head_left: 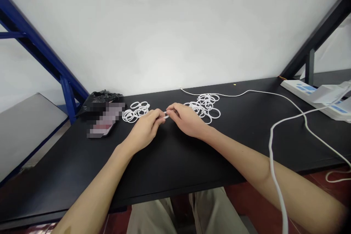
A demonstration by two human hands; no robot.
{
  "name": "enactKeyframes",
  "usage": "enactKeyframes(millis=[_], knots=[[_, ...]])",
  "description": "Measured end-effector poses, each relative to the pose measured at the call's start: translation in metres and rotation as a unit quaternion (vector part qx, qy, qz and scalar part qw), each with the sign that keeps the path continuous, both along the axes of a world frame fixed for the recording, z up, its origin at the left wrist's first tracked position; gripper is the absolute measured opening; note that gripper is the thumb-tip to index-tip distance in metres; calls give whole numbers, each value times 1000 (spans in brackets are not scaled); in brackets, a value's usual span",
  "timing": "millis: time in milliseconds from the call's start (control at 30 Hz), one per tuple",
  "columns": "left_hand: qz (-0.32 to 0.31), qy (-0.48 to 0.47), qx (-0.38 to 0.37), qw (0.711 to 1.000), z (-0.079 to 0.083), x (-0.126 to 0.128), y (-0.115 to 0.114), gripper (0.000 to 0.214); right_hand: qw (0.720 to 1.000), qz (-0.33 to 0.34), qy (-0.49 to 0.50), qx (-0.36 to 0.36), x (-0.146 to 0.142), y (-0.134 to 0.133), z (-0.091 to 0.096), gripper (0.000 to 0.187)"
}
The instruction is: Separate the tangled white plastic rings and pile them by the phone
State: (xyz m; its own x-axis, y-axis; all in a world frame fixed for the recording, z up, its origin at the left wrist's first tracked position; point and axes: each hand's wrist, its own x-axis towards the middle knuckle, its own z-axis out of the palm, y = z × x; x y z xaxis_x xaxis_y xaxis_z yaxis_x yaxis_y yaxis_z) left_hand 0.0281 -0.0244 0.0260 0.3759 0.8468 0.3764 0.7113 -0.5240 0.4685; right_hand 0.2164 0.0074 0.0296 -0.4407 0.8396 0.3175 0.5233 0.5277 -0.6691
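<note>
Near the middle of the black tabletop, a thin white loop (166,116), like a hair tie, spans the small gap between my hands. Its left end is pinched in the fingers of my left hand (144,127), and its right end is in the closed fingers of my right hand (188,120). Most of the loop is hidden by the fingers. A small pile of similar white loops (131,116) lies just beyond my left hand. Behind my right hand spreads a larger pile of white loops (210,103), partly covered by that hand.
At the left lie a crumpled black plastic bag (102,97) and a blurred-out phone-like object (108,120). A white cable (263,91) runs across the right side, and another passes over my right forearm. White power strips (307,93) sit far right on the black table (153,168).
</note>
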Motion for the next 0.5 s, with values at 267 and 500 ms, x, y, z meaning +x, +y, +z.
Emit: enactKeyframes(millis=[267, 500], knots=[[22, -16, 30, 999, 4, 1, -1, 15, 991, 14, 127, -46, 2, 3, 0, 22], [2, 18, 18, 1000, 7, 4, -5, 25, 995, 22, 95, 9, -1, -1, 4, 15]])
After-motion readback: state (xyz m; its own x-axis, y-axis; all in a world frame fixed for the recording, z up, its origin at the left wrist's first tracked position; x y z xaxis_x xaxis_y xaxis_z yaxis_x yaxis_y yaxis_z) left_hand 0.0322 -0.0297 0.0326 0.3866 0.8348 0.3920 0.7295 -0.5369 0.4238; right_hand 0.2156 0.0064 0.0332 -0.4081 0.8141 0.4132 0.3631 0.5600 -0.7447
